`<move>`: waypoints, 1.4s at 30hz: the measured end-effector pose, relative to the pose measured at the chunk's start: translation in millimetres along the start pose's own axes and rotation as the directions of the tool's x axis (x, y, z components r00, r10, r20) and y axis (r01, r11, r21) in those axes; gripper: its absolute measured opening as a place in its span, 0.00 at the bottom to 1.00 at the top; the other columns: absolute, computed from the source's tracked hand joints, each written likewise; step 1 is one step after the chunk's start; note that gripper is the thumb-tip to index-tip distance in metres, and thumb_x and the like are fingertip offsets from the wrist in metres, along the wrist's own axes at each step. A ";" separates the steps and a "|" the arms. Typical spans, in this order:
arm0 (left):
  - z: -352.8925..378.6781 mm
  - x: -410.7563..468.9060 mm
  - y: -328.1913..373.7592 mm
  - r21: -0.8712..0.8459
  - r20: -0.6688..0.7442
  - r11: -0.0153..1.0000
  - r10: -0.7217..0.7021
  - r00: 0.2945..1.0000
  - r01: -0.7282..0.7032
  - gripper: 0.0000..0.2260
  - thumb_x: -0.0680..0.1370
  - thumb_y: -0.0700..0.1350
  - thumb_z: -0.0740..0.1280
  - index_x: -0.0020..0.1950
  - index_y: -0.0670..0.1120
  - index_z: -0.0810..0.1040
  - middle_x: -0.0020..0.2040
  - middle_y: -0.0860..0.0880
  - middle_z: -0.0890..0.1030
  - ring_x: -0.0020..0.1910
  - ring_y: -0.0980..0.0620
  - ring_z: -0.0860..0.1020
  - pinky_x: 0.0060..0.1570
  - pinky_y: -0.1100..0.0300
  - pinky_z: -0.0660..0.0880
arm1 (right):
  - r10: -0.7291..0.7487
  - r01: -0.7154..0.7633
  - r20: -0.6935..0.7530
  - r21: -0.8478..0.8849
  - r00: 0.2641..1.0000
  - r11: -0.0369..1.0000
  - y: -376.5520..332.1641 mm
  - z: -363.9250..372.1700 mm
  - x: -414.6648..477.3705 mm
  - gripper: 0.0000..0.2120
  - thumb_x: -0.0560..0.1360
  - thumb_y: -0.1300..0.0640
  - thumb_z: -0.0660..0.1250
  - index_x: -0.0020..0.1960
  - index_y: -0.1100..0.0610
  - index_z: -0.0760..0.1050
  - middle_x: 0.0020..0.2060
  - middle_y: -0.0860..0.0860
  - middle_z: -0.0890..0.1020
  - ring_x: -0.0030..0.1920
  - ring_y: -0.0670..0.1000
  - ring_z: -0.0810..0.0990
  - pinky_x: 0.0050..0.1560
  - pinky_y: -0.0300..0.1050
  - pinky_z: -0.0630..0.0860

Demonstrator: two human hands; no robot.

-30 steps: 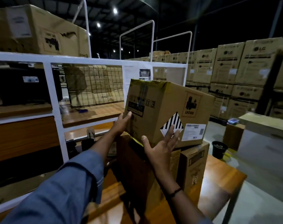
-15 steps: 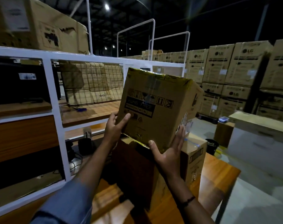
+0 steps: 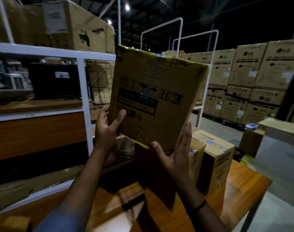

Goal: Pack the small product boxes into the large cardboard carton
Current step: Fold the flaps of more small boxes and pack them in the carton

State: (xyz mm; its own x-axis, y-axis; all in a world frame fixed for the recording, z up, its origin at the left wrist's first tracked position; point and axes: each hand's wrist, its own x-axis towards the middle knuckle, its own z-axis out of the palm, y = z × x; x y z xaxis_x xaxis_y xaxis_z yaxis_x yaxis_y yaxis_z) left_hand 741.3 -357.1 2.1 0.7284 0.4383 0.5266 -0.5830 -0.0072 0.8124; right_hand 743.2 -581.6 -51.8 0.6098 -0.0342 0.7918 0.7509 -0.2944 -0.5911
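Fingertips of the left hand point(image 3: 107, 130) vanish behind the held box point(image 3: 153, 101). Fingers of the right hand point(image 3: 174, 158) run up its far side, mostly out of sight (only their edges show). Print above the left thumb is smeared. Both forearms leave the bottom edge.

Light: ceiling lamps point(image 3: 127, 7) under a dark roof; the hall is dim.
Floor: grey concrete point(image 3: 277, 164), at right.
Rack: white frame point(image 3: 82, 84) at left, with wood shelves point(image 3: 37, 104) and a wire mesh point(image 3: 99, 81).
Rack top: large carton point(image 3: 86, 30) bearing a white label.
Rails: two white tube hoops point(image 3: 161, 25) behind the rack.
Background: stacked cartons point(image 3: 253, 77) marked LG.
Table: orange-brown wood top point(image 3: 243, 183), foreground.
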 end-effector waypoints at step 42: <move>-52.4 -258.2 96.8 0.547 -0.523 0.808 0.127 0.843 0.218 0.34 0.70 0.73 0.71 0.75 0.64 0.72 0.70 0.59 0.73 0.67 0.53 0.76 0.59 0.44 0.81 | 0.105 -0.254 0.554 0.199 0.826 0.946 -39.3 -18.5 -47.4 0.32 0.76 0.25 0.60 0.73 0.43 0.71 0.50 0.37 0.80 0.49 0.38 0.81 0.40 0.38 0.78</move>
State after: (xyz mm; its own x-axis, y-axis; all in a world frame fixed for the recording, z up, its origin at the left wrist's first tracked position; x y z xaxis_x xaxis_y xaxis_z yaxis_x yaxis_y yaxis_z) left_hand 478.0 -423.9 -68.3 0.3521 0.8384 0.4161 -0.1155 -0.4023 0.9082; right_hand 680.1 -586.1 -63.3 0.7229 0.4698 0.5067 0.6064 -0.0797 -0.7912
